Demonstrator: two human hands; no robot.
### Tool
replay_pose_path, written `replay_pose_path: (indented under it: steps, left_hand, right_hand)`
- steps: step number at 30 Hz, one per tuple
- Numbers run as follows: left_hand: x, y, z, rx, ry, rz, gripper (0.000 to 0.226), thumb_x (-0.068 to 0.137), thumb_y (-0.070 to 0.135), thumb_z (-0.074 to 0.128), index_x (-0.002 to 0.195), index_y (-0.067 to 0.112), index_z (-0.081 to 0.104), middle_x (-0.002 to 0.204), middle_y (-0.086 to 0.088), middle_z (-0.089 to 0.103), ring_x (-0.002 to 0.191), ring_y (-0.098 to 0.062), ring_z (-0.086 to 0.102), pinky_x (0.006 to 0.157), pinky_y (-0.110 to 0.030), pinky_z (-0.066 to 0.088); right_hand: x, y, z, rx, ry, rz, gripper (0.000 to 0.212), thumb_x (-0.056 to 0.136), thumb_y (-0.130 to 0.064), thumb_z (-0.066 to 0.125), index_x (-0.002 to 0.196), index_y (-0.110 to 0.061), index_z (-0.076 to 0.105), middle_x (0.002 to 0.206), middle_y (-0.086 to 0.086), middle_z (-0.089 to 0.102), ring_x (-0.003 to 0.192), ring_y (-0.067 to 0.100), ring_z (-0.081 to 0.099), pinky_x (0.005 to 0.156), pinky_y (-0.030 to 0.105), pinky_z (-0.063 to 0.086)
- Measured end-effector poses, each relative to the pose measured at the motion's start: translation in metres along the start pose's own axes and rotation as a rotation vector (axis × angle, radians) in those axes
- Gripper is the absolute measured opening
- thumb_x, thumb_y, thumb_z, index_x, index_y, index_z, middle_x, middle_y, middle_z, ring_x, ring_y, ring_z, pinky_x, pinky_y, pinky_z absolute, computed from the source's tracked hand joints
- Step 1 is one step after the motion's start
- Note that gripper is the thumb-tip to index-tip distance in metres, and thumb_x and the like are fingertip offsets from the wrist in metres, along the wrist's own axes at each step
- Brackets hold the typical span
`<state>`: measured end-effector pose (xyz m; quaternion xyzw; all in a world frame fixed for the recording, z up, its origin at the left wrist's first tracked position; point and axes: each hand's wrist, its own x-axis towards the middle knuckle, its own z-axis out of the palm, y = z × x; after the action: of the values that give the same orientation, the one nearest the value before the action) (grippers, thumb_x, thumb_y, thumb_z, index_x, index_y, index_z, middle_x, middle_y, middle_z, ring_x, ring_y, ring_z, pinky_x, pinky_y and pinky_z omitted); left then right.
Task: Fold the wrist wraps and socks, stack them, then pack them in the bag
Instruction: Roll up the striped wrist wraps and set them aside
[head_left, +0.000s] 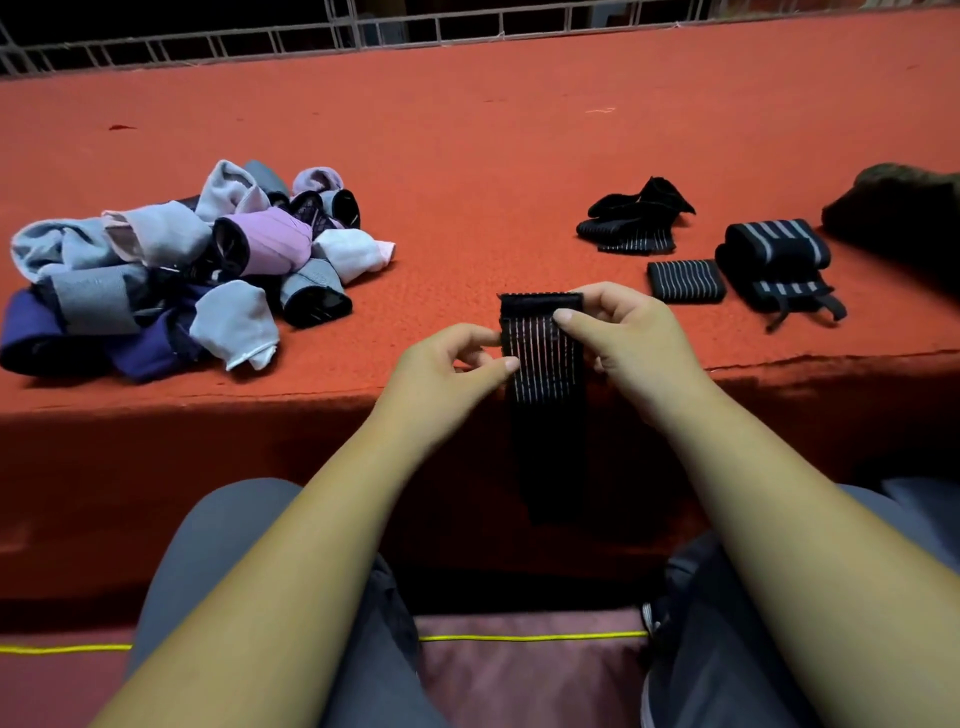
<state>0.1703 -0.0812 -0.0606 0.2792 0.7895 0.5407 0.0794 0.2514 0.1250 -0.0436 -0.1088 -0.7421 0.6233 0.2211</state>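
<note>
Both hands are pinching a black elastic wrist wrap with thin white stripes (543, 358) at the near edge of the red felt-covered table (467, 156).

The left hand (452, 364) is nipping the wrap's left edge between thumb and forefinger, and the right hand (623, 338) is gripping its upper right corner. The long tail is hanging over the table's front, so if either pinch loosens, that weight is likely to drag the fold crooked or pull the wrap off. The wrap is looking ribbed and springy, with a plain dark band across its top.
</note>
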Motion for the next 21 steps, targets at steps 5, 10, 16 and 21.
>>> replay_pose_path:
  steps: [5,10,16,21]
  left_hand:
    - [0.017,0.008,0.003,-0.071,-0.032,0.001,0.011,0.098,0.024,0.075,0.093,0.015,0.076,0.069,0.006,0.066,0.058,-0.013,0.062,0.052,-0.027,0.048]
    - [0.040,0.010,0.000,-0.254,0.061,-0.052,0.018,0.102,0.026,0.070,0.095,0.010,0.074,0.058,-0.002,0.050,0.044,-0.009,0.044,0.042,-0.020,0.035]
    - [0.063,0.002,0.007,-0.313,0.099,-0.055,0.012,0.102,0.023,0.069,0.102,0.016,0.078,0.068,0.003,0.058,0.055,-0.007,0.048,0.049,-0.021,0.038]
    - [0.071,-0.002,0.013,-0.366,0.095,-0.075,0.015,0.104,0.019,0.066,0.113,0.016,0.077,0.083,-0.006,0.062,0.058,-0.007,0.049,0.052,-0.020,0.043]
  right_hand:
    - [0.004,-0.001,0.003,0.047,-0.010,-0.043,0.019,0.101,-0.011,0.070,0.116,-0.001,0.073,0.065,-0.016,0.067,0.053,-0.005,0.055,0.053,0.011,0.041]
    - [0.013,0.005,0.001,-0.020,-0.086,-0.012,0.016,0.099,-0.017,0.075,0.112,-0.008,0.075,0.073,-0.018,0.071,0.065,-0.007,0.061,0.064,0.010,0.045]
    - [0.021,0.013,-0.001,-0.159,-0.093,0.055,0.010,0.101,-0.022,0.071,0.105,-0.018,0.079,0.073,-0.006,0.063,0.063,0.007,0.052,0.058,0.018,0.042]
    - [0.023,0.013,-0.002,-0.156,-0.143,0.089,0.012,0.102,-0.019,0.069,0.109,-0.020,0.078,0.077,0.005,0.057,0.068,0.018,0.045,0.058,0.029,0.036]
